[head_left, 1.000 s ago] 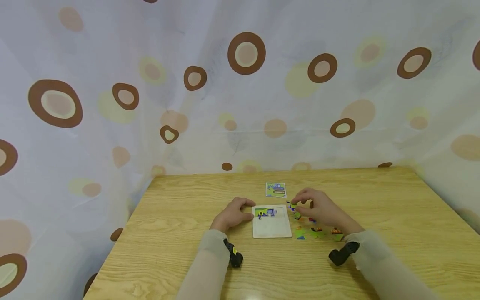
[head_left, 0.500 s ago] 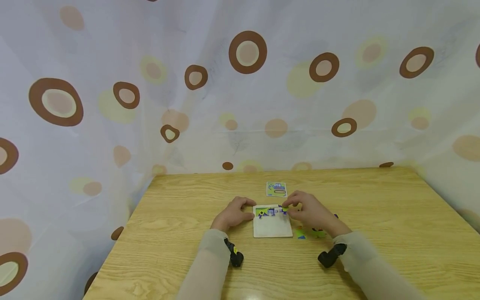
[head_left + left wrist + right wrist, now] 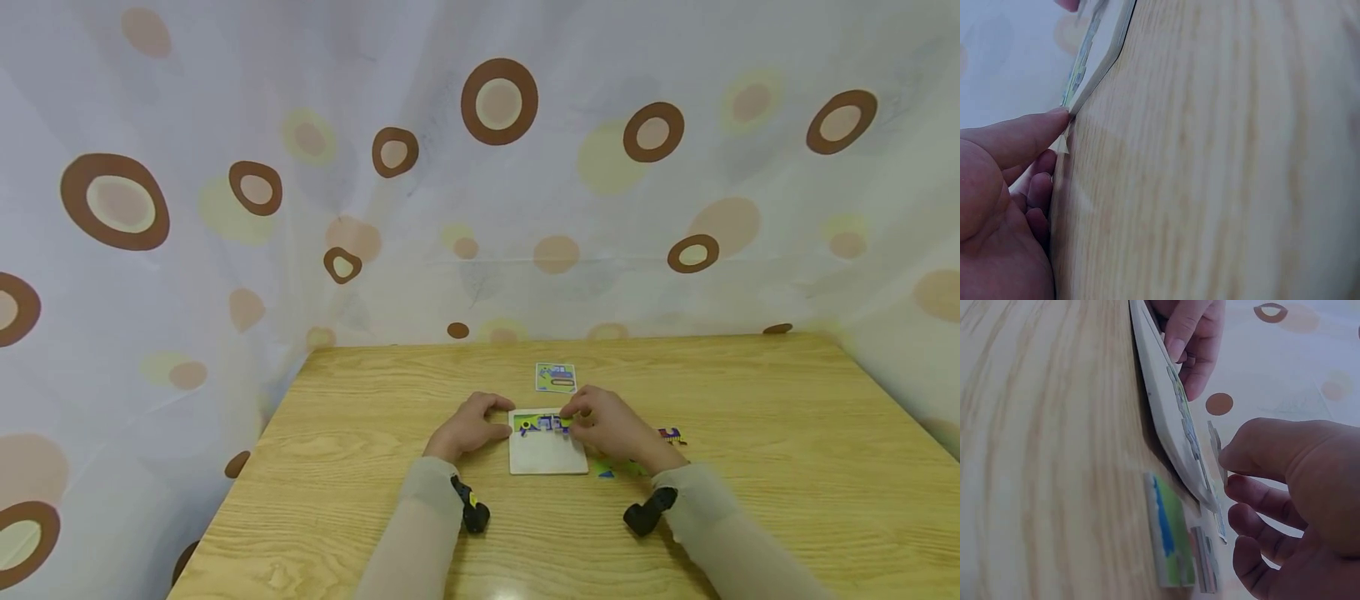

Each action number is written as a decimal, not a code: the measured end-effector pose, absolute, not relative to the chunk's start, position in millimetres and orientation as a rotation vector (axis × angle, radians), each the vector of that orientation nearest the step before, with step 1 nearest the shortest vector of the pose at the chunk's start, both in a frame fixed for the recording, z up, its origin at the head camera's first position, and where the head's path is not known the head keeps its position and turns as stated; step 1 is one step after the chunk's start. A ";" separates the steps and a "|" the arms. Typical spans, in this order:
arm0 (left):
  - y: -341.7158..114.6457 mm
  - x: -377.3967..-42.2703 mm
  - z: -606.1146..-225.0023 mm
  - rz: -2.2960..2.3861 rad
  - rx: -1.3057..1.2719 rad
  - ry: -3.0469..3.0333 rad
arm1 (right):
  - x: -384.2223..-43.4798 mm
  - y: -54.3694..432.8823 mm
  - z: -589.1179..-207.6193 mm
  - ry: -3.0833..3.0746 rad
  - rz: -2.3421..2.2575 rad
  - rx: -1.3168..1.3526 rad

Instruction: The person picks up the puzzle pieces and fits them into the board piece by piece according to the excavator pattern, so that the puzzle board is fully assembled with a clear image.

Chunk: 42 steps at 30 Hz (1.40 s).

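A white puzzle tray (image 3: 547, 457) lies flat on the table, with green, blue and purple pieces (image 3: 534, 424) along its far side. My left hand (image 3: 468, 425) holds the tray's far left corner, its thumb (image 3: 1054, 122) against the edge. Over the far right part of the tray, my right hand (image 3: 611, 425) pinches a thin puzzle piece (image 3: 1215, 445) between thumb and index finger. That piece tilts above the tray rim in the right wrist view, with most of its picture side turned away.
A small picture card (image 3: 556, 377) lies beyond the tray. Right of the tray are loose pieces: a green and blue one (image 3: 1172, 531), others close beside it (image 3: 1205, 559), and a red and purple one (image 3: 671, 435). A patterned curtain (image 3: 480, 208) hangs behind the wooden table (image 3: 360, 433).
My right hand has moved left from the loose pieces to the tray's far right corner, carrying a puzzle piece. My left hand has stayed at the tray's left side.
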<state>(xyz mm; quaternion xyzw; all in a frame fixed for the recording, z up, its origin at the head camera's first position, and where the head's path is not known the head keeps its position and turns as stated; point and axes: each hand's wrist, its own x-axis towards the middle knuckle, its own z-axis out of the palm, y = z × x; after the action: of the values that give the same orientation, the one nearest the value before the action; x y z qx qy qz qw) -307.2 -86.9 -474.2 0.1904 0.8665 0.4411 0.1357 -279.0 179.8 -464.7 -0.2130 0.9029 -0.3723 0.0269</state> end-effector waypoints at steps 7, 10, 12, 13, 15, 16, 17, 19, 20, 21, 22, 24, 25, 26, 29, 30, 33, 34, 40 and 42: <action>-86.8 -308.2 -474.8 1.255 0.560 2.523 | -283.1 176.6 -469.7 2.828 -1.104 -0.707; -86.8 -308.9 -475.3 1.245 0.556 2.527 | -284.4 175.6 -471.2 2.839 -1.092 -0.712; -87.0 -309.5 -475.3 1.243 0.554 2.530 | -285.4 174.7 -472.1 2.852 -1.079 -0.700; -86.8 -309.8 -475.4 1.244 0.552 2.531 | -285.8 174.5 -472.4 2.858 -1.070 -0.695; -86.7 -310.3 -475.3 1.247 0.550 2.532 | -286.1 173.5 -472.5 2.874 -1.052 -0.691; -86.7 -310.6 -475.3 1.251 0.550 2.531 | -286.3 173.0 -472.2 2.880 -1.043 -0.696; -86.8 -311.0 -475.5 1.251 0.547 2.533 | -286.5 172.5 -471.7 2.885 -1.035 -0.702; -86.9 -311.4 -475.4 1.246 0.541 2.536 | -286.5 171.4 -470.5 2.897 -1.010 -0.714; -87.0 -311.5 -475.6 1.244 0.543 2.536 | -286.4 170.9 -469.6 2.902 -0.999 -0.717; -87.1 -311.6 -475.8 1.241 0.544 2.537 | -286.2 170.5 -468.9 2.905 -0.991 -0.719; -86.9 -311.7 -475.9 1.237 0.542 2.539 | -285.9 169.9 -468.2 2.908 -0.982 -0.718; -86.9 -311.7 -476.2 1.232 0.544 2.542 | -285.2 169.1 -467.3 2.913 -0.966 -0.716; -86.7 -311.5 -476.4 1.230 0.542 2.542 | -284.6 168.6 -467.0 2.913 -0.967 -0.710; -86.6 -311.3 -476.6 1.230 0.544 2.543 | -284.4 168.2 -467.0 2.917 -0.962 -0.703; -86.4 -310.7 -476.3 1.230 0.544 2.543 | -283.7 166.9 -466.7 2.931 -0.953 -0.693; -86.4 -310.4 -476.0 1.231 0.544 2.542 | -283.3 166.2 -466.5 2.933 -0.955 -0.684; -86.5 -309.7 -476.0 1.236 0.544 2.533 | -281.8 164.0 -466.6 2.942 -0.957 -0.635; -86.5 -309.4 -475.9 1.236 0.542 2.531 | -281.2 163.2 -466.5 2.947 -0.952 -0.610; -86.5 -309.3 -475.3 1.231 0.551 2.537 | -279.7 159.4 -465.2 2.984 -0.908 -0.538; -86.7 -309.4 -475.5 1.224 0.553 2.546 | -279.5 158.7 -464.7 2.982 -0.901 -0.532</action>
<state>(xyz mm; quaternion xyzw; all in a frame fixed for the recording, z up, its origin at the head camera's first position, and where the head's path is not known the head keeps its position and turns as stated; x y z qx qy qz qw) -309.4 -86.7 -475.5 0.1906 0.8768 0.4214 0.1312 -279.5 158.7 -464.7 -0.1682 0.9436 -0.2850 -0.0094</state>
